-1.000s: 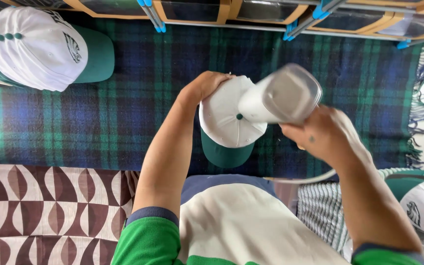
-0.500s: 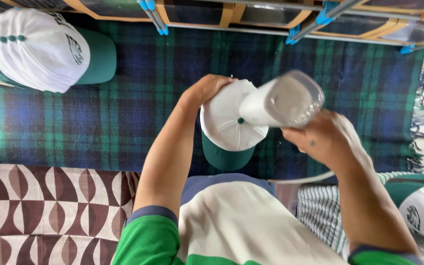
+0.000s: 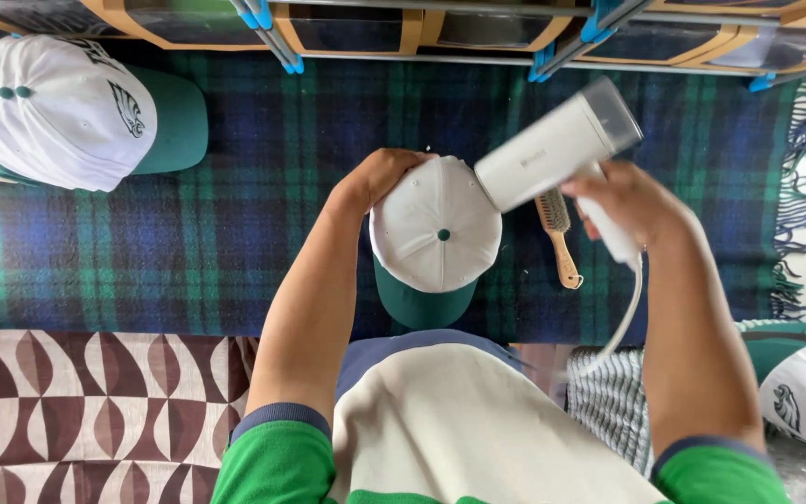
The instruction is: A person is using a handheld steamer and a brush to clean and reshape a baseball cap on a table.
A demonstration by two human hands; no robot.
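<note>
Left hand (image 3: 377, 179) cupped over white cap (image 3: 436, 238); right hand (image 3: 632, 207) clenched around white steamer (image 3: 552, 145).

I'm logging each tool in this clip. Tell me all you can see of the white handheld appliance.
The white handheld appliance looks like smooth plastic: a boxy barrel with a greyish translucent far end, and a handle gripped by the right hand. A white cord hangs from the handle toward the person. It is held tilted in the air, its near end at the crown of the white cap that the left hand steadies.
</note>
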